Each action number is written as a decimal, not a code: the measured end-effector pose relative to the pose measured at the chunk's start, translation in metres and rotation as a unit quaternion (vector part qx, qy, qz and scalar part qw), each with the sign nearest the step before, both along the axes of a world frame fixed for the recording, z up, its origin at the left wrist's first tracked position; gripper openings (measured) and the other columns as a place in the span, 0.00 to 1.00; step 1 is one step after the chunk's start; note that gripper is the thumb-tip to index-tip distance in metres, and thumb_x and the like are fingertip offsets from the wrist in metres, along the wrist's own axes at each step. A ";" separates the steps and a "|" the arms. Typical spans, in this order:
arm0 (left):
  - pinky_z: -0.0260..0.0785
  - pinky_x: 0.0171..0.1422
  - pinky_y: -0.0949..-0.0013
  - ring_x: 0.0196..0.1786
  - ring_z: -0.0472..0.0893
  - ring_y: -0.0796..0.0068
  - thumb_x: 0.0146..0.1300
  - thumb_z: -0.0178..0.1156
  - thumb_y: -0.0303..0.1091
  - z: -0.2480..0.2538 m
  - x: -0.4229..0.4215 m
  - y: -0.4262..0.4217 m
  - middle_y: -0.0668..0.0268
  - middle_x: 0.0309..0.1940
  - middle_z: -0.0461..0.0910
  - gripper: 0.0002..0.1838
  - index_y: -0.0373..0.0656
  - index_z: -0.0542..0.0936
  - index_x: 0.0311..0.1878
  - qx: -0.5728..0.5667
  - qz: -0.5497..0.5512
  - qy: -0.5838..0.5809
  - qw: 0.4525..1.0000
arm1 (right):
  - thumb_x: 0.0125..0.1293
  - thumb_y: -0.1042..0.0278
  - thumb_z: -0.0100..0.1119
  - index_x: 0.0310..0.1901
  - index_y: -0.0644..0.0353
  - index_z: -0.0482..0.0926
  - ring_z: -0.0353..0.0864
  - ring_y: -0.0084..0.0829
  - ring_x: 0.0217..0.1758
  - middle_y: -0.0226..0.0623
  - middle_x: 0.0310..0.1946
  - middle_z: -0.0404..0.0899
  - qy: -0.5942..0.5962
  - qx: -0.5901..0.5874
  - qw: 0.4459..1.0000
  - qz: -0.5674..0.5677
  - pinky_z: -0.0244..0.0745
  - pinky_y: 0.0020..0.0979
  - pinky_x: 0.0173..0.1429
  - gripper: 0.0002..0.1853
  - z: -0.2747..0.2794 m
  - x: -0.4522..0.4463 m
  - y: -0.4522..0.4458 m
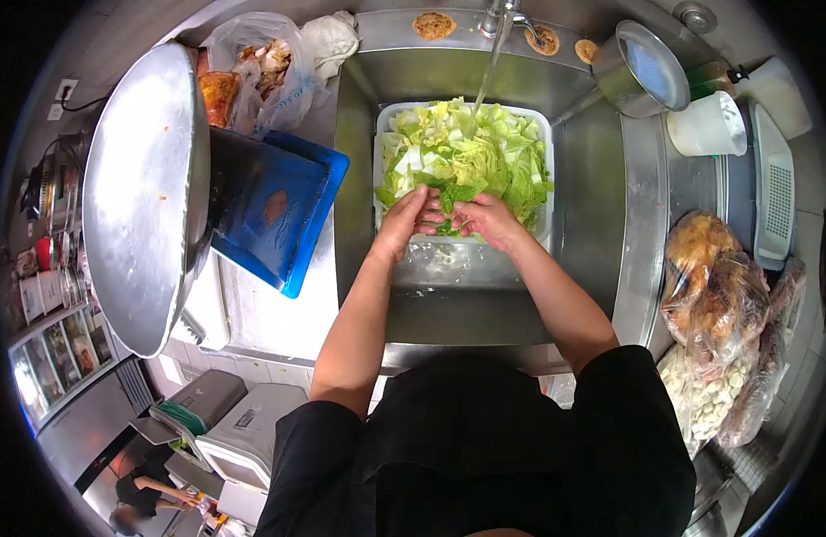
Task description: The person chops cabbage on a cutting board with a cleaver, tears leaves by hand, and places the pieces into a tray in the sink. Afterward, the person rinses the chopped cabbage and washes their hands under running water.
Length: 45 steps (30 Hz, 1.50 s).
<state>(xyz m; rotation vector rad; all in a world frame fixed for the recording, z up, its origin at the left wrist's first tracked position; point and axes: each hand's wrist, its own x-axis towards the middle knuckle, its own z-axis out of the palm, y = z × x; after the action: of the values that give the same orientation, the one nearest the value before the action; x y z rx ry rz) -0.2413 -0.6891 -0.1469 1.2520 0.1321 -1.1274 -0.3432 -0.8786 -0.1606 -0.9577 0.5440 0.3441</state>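
Observation:
Cut leafy greens that look like lettuce (476,143) fill a white plastic tub (553,166) inside the steel sink. Water runs onto them from the faucet (511,18). My left hand (408,222) is at the tub's near edge, its fingers curled at dark green leaves (458,192). My right hand (492,222) meets it from the other side, fingers bent around the same leaves. Both hands hold the leaves between them, and some fingertips are partly hidden by the greens.
Left of the sink (592,259) stand a large metal scale pan (144,197), a blue tray (310,215) and a plastic bag of food (270,72). On the right are a pot (641,72), a white container (706,125) and bagged food (708,277). Another person (144,483) works far lower left.

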 end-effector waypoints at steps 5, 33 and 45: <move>0.74 0.43 0.76 0.44 0.83 0.77 0.72 0.62 0.38 -0.003 -0.005 0.001 0.68 0.42 0.83 0.17 0.41 0.76 0.59 -0.008 -0.058 -0.150 0.987 | 0.71 0.63 0.62 0.46 0.59 0.77 0.81 0.24 0.34 0.35 0.37 0.84 -0.009 -0.112 0.993 0.035 0.76 0.27 0.33 0.10 0.010 0.005 0.008; 0.73 0.63 0.52 0.57 0.82 0.51 0.65 0.60 0.42 -0.009 -0.070 0.088 0.52 0.55 0.83 0.20 0.46 0.80 0.58 0.406 -0.491 -0.371 0.675 | 0.74 0.64 0.54 0.53 0.63 0.79 0.86 0.30 0.41 0.39 0.43 0.85 -0.038 -0.290 0.956 -0.039 0.84 0.31 0.41 0.14 0.051 0.142 -0.090; 0.76 0.50 0.69 0.43 0.82 0.73 0.74 0.56 0.46 -0.004 0.056 -0.073 0.65 0.40 0.84 0.19 0.39 0.80 0.55 0.042 -0.164 -0.173 0.970 | 0.72 0.61 0.60 0.51 0.65 0.81 0.87 0.37 0.50 0.42 0.47 0.86 -0.083 -0.225 0.868 0.435 0.83 0.35 0.53 0.16 0.200 0.178 -0.124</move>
<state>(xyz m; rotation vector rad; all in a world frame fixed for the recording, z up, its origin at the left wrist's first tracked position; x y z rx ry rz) -0.1857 -0.7625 -0.1511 1.5660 -0.3029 -1.1709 -0.1650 -1.0024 0.0397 -1.6540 -0.0153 0.9599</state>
